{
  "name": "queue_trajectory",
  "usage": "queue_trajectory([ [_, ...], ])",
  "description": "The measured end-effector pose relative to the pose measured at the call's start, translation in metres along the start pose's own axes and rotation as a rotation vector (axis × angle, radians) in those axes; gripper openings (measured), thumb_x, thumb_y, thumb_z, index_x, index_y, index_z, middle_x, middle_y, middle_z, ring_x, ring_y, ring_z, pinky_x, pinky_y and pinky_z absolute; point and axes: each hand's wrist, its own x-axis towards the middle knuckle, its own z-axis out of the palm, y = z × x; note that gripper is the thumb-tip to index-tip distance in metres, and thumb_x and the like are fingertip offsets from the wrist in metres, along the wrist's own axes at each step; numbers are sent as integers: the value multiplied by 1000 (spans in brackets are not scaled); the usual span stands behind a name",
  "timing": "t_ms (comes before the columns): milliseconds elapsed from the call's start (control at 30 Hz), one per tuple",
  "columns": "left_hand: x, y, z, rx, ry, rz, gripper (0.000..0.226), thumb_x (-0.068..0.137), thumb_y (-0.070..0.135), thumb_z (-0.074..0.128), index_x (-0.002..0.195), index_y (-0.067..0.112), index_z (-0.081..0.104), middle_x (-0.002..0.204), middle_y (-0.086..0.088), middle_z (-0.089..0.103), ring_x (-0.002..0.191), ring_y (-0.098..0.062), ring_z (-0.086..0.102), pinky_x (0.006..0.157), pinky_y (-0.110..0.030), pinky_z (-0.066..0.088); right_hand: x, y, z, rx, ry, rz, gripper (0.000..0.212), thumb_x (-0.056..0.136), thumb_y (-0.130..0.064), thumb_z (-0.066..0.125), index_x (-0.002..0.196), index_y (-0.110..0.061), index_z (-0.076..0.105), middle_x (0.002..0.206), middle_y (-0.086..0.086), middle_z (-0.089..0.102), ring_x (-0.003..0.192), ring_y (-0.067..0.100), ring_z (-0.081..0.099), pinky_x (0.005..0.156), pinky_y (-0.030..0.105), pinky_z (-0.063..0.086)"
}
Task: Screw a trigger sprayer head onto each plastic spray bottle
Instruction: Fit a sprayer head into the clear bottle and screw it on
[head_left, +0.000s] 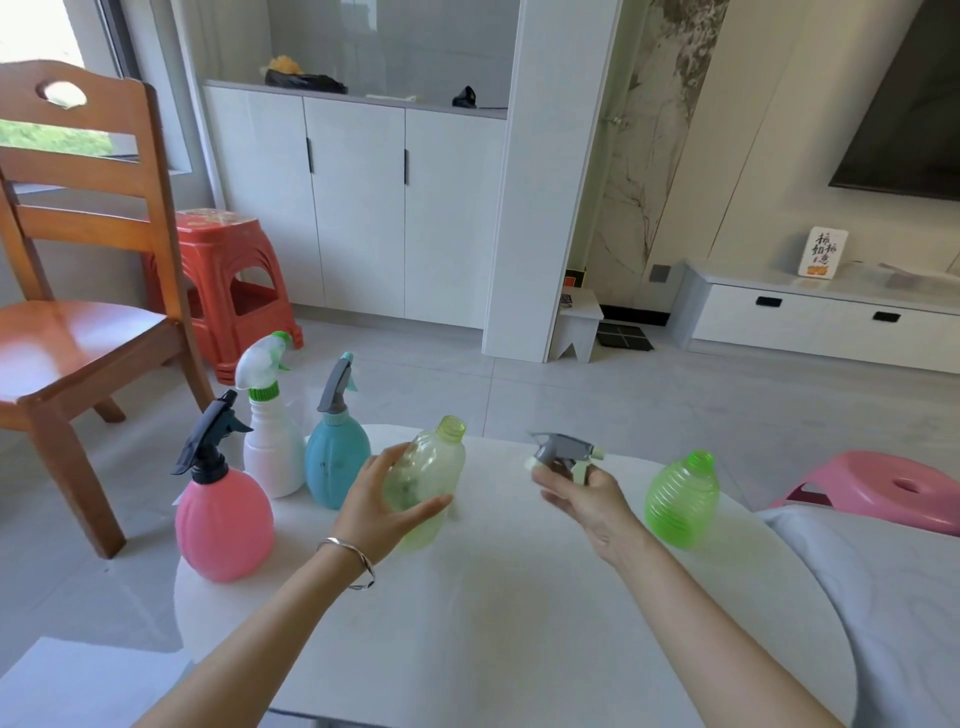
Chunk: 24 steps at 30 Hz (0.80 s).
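L hand (387, 501) grips bottle (431, 478), sprayer (563, 451) in R hand (584, 496)

The left hand (387, 499) gripped a pale yellow-green translucent plastic bottle (428, 480), its threaded neck bare, on a white round table (493, 623). The right hand (584, 496) held a grey trigger sprayer head (563, 451) just beside it. A bright green ribbed plastic bottle (681, 501) stood uncapped to the right.

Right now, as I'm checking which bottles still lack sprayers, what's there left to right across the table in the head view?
pink bottle (sprayer on) → white bottle (sprayer on) → teal bottle (sprayer on) → pale green bottle, open neck, in the left hand → grey sprayer head in the right hand → green ribbed bottle, open neck.
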Motion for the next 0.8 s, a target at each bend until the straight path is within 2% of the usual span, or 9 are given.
queue_trajectory([
  [100, 2, 9, 6, 4, 24, -21, 67, 62, 46, 81, 119, 34, 49, 111, 6, 54, 94, 3, 51, 74, -8, 36, -11, -30, -9, 17, 49, -174, 13, 71, -15, 80, 80, -18, 71, 74, -9, 62, 72, 6, 58, 69, 16, 54],
  [200, 1, 12, 12, 46, -9, -68, 71, 60, 51, 80, 121, 32, 49, 111, 4, 54, 95, -6, 50, 80, -19, 36, -21, -56, -14, 27, 70, -371, 14, 75, -15, 77, 88, -19, 72, 71, -15, 64, 72, 1, 59, 73, 16, 53],
  [300, -3, 12, 16, 107, -32, -107, 78, 57, 56, 79, 123, 29, 48, 113, 3, 54, 94, -9, 50, 79, -20, 36, -30, -78, -16, 85, 124, -496, 15, 79, -8, 72, 87, -20, 70, 69, -16, 65, 71, 2, 59, 75, 19, 55],
  [433, -8, 11, 16, 95, -38, -169, 78, 55, 60, 79, 121, 32, 48, 111, 3, 60, 92, -14, 57, 76, -24, 41, -38, -97, -13, 182, 160, -559, 18, 81, -5, 70, 88, -22, 67, 66, -18, 66, 68, -1, 61, 78, 21, 55],
  [633, -8, 12, 9, 69, -13, -232, 77, 56, 58, 79, 122, 31, 48, 110, -1, 64, 94, -21, 60, 78, -29, 48, -45, -111, -13, 269, 138, -555, 24, 81, -3, 69, 101, -15, 63, 83, -7, 64, 77, 1, 64, 72, 20, 54],
  [800, -8, 17, 6, 76, -24, -225, 77, 58, 57, 79, 123, 30, 47, 111, 1, 63, 96, -20, 60, 80, -30, 48, -49, -116, -5, 247, 124, -588, 22, 81, -2, 69, 93, -20, 65, 79, -12, 69, 75, -2, 65, 72, 19, 56],
])
